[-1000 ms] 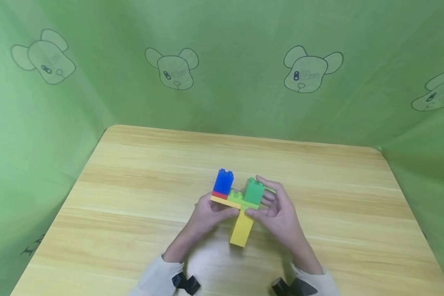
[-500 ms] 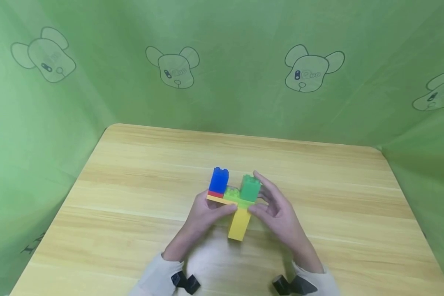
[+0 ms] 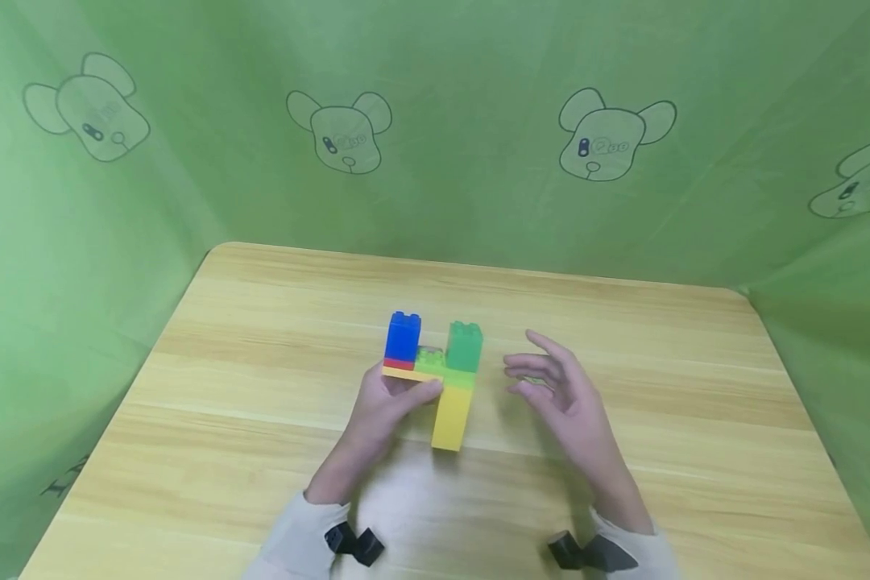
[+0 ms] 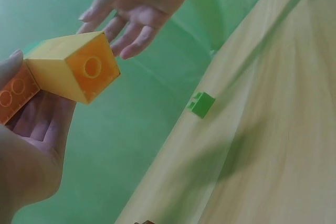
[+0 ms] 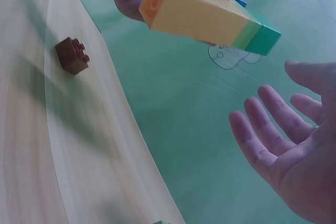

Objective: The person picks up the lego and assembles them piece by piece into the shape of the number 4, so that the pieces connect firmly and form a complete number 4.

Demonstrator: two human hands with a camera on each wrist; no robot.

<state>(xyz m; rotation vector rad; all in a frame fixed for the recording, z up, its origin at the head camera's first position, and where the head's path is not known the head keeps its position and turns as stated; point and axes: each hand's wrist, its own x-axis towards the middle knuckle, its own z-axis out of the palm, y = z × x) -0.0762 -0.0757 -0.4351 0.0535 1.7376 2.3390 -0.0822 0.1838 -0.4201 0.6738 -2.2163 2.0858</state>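
My left hand (image 3: 379, 407) grips a toy-brick build from the left, its thumb on the thin yellow-orange plate (image 3: 412, 374). A blue brick (image 3: 403, 337) stands over a red layer at the build's left end. On the right a dark green brick (image 3: 465, 346) rises from a light green piece (image 3: 460, 377), and a tall yellow block (image 3: 451, 419) points down towards me. Seen from the left wrist, that yellow block (image 4: 65, 59) shows its hollow underside. My right hand (image 3: 573, 411) is off to the right, fingers spread and loosely bent, touching nothing.
A small light green brick (image 4: 201, 104) lies on the wooden table (image 4: 283, 145), mostly behind my right hand in the head view. In the right wrist view a brown brick (image 5: 72, 56) lies on the table. Green cloth (image 3: 471, 209) encloses the table's back and sides.
My right hand has let go of the build and drawn away to the right. My left hand has carried the build left and slightly up in view, turning it a little.
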